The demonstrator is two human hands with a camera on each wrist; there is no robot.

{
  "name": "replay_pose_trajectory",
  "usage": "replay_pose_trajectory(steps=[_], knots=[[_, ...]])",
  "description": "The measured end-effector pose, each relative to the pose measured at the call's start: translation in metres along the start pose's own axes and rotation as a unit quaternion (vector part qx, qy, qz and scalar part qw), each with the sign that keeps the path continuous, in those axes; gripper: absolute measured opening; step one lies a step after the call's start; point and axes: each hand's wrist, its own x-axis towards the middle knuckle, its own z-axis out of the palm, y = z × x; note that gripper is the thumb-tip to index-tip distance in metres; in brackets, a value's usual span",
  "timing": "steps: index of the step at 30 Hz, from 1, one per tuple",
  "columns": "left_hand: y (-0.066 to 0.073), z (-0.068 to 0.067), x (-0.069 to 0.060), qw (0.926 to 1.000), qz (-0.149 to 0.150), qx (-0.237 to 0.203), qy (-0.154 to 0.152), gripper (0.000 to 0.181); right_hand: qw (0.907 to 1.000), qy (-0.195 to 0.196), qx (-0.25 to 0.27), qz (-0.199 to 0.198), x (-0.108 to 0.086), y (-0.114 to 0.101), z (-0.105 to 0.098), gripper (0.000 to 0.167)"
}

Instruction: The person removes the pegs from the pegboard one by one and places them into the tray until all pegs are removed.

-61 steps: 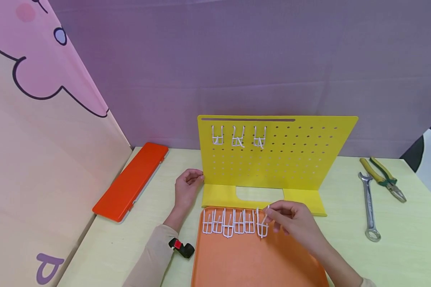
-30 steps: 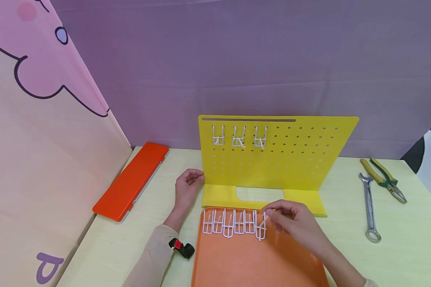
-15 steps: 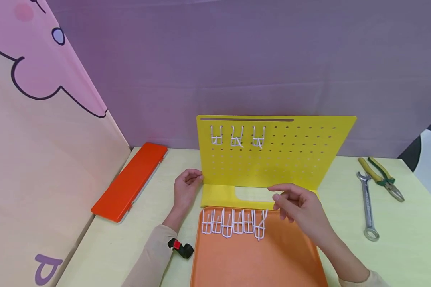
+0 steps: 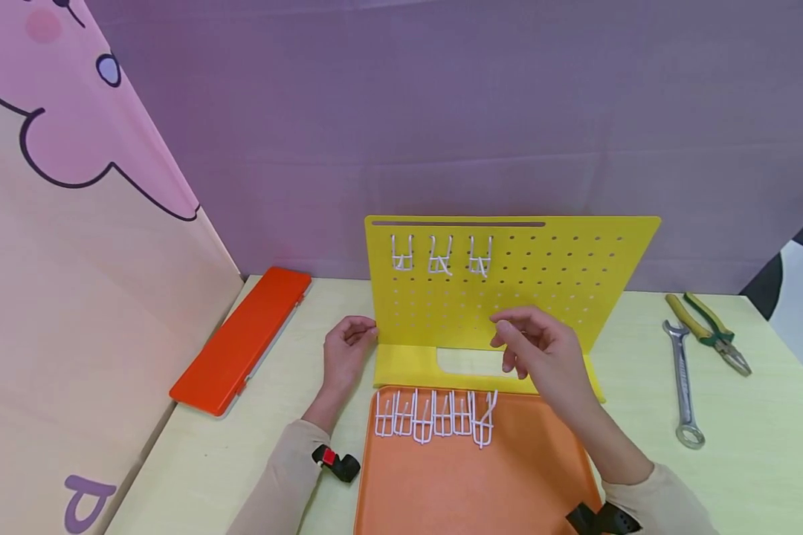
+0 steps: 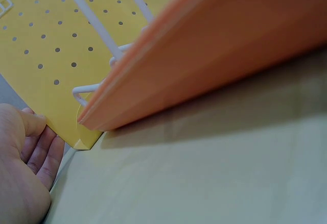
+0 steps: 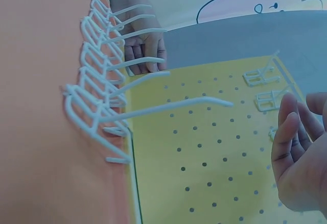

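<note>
A yellow pegboard [image 4: 542, 297] stands on the table, with 3 white wire hooks [image 4: 440, 256] hung in its upper left. My left hand [image 4: 349, 353] grips the board's lower left edge between thumb and fingers, as the left wrist view [image 5: 25, 157] also shows. In front of the board, my right hand [image 4: 542, 353] is raised with its fingers loosely bent and nothing in them. Below it, several more white wire hooks [image 4: 423, 422] stand in a row along the far rim of an orange tray [image 4: 455, 490].
On the left lies a red flat case [image 4: 244, 338]. To the right are a combination wrench [image 4: 682, 383] and pliers [image 4: 712, 334] with yellow-green handles. A purple cloth [image 4: 442, 111] hangs behind the board.
My right hand has let go of the rightmost hook, which now stands closer to the row, and has risen toward the board. My left hand has stayed at the board's edge.
</note>
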Motion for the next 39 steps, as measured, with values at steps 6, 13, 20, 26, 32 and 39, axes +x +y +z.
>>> replay_pose_trajectory(steps=[6,13,20,26,32,39], knots=[[-0.002,0.0,0.001,1.0,0.002,0.002,-0.002,0.01,0.9992,0.035,0.018,-0.007,0.014,-0.007,0.007,0.012],[0.0,-0.001,0.0,1.0,0.004,-0.002,-0.004,0.011,0.9979,0.047,0.031,-0.033,0.031,-0.013,0.018,0.032],[0.0,-0.001,-0.001,1.0,-0.002,0.0,-0.003,0.011,0.9961,0.03,0.08,-0.023,0.047,-0.007,0.024,0.033],[-0.001,-0.001,-0.001,1.0,-0.001,0.001,-0.005,0.011,0.9961,0.043,0.074,-0.02,0.052,-0.005,0.024,0.031],[-0.003,-0.001,0.0,1.0,0.002,-0.001,-0.003,0.011,0.9938,0.068,0.085,-0.023,0.052,-0.009,0.026,0.02],[-0.002,-0.001,0.0,1.0,0.002,0.0,-0.005,0.012,0.9921,0.08,0.092,-0.031,0.051,-0.01,0.026,0.02]])
